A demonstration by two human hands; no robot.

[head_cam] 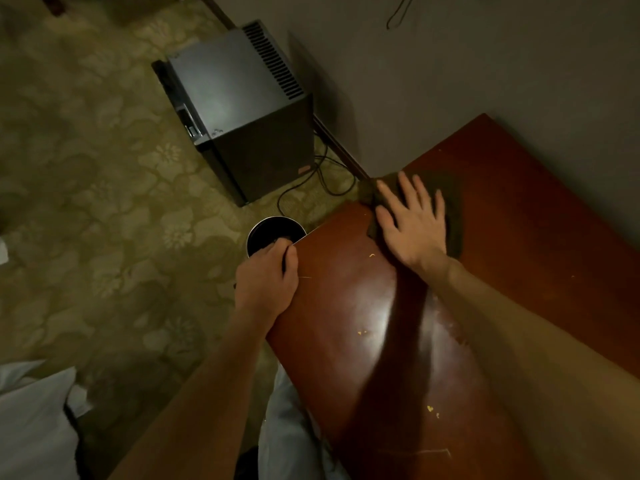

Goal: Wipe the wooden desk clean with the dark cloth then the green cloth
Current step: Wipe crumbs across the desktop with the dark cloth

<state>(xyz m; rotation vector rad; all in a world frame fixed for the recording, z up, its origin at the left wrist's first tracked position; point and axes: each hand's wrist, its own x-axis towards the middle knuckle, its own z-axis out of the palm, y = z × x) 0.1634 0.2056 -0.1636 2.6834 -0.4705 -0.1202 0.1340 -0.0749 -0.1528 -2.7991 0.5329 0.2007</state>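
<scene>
The reddish wooden desk [519, 237] runs from the lower middle to the upper right. A dark cloth [450, 195] lies near the desk's far left corner. My right hand [412, 223] presses flat on it with fingers spread. My left hand [266, 282] is curled over the desk's left edge, gripping it beside a round bin. Small yellow crumbs [362, 332] dot the glossy top near me. No green cloth is in view.
A round dark bin [263, 230] stands on the floor just off the desk's left edge. A black mini fridge [239, 109] with cables sits against the wall on patterned carpet. White bedding [31, 420] fills the lower left corner.
</scene>
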